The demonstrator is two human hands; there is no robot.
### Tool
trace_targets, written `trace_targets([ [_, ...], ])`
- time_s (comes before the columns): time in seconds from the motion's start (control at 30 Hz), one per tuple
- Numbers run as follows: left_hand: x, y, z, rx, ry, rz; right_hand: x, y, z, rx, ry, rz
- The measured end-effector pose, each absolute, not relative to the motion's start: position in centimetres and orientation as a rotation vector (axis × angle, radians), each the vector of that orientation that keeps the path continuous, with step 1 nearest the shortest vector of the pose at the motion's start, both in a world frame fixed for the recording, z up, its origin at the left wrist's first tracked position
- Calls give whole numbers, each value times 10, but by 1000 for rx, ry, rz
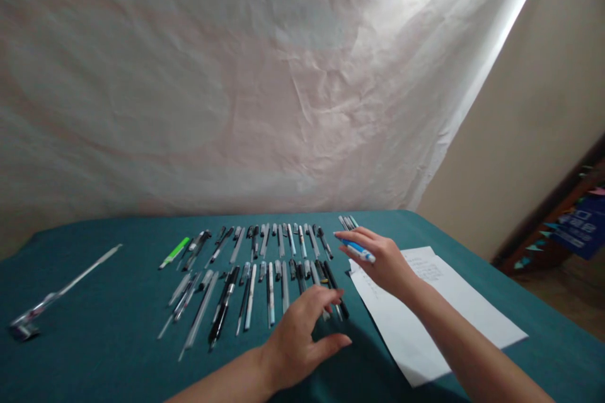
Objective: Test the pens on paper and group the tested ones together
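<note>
A blue-and-white pen (360, 251) is pinched in my right hand (385, 262), which hovers above the top left corner of the white paper sheets (454, 308). My left hand (302, 337) has its thumb and fingers apart and holds nothing. It hangs over the near right end of the front row of pens. Part of a black pen (335, 283) shows just beyond its fingertips, and the hand hides the lower ends of several pens there. Many pens with their caps and clear barrels lie in two rows, among them a white pen (250, 296) and a thick black pen (222, 312).
A green cloth (118, 359) covers the table. At the far left lies a long thin silvery rod (70, 289) with a blurred end piece. A bright green highlighter (174, 252) ends the back row. Behind hangs a pale sheet (265, 88); a bare wall stands at right.
</note>
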State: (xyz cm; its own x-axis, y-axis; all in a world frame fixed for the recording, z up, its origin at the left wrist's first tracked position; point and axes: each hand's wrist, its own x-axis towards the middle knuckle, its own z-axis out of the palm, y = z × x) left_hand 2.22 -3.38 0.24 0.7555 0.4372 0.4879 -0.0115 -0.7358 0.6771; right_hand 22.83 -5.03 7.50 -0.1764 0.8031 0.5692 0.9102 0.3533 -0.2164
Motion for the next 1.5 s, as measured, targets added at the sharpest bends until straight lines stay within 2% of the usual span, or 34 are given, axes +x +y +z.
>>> trace_targets([
  [0.1,25,-40,14,2505,277,664,243,-59,80,-1502,-1819,-2],
  [0.23,40,-50,22,2693,246,435,264,-73,58,-1619,-1635,247],
  [0.4,73,-62,17,2780,263,351,288,-93,18,-1603,-1313,655],
  [0.5,93,-65,10,2793,323,326,297,-101,2,-1584,-1222,765],
  [0.93,104,-67,-16,2804,337,304,299,-104,-27,-1744,-1361,364],
  [1.5,102,-65,-12,2807,319,279,297,-106,-32,-1695,-1444,345],
])
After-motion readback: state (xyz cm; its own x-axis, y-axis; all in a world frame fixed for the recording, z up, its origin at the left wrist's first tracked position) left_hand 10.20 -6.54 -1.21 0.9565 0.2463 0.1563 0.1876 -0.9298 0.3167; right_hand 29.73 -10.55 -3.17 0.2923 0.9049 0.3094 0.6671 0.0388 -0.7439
